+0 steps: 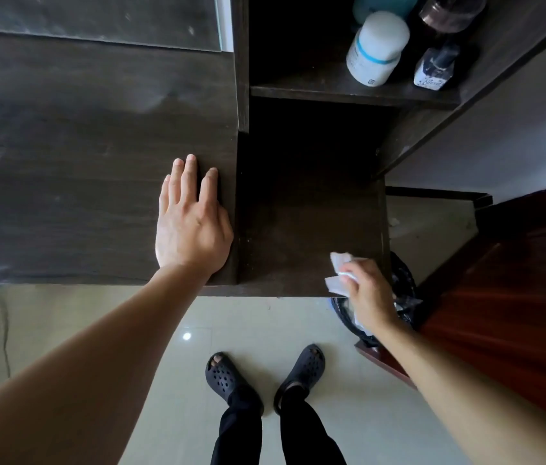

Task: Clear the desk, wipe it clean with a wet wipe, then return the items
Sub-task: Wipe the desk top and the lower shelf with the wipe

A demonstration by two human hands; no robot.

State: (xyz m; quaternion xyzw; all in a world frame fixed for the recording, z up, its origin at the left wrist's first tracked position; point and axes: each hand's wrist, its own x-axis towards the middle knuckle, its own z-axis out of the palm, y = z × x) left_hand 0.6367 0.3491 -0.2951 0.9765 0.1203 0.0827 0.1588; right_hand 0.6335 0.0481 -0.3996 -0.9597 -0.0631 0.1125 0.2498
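The dark wooden desk (80,162) fills the left and middle of the head view, its top bare with faint wipe streaks. My left hand (191,219) lies flat on the desk top near its right edge, fingers straight. A lower shelf surface (305,213) sits to the right of that edge. My right hand (369,293) grips a crumpled white wet wipe (340,270) at the front right corner of that lower surface.
On the upper shelf (332,90) stand a white bottle with a blue band (375,50), a small dark bottle (434,67) and a brown-lidded jar (449,11). A black-lined waste bin (402,280) sits below my right hand. A reddish wooden door (516,297) is at right. My feet in dark sandals stand on pale tiles.
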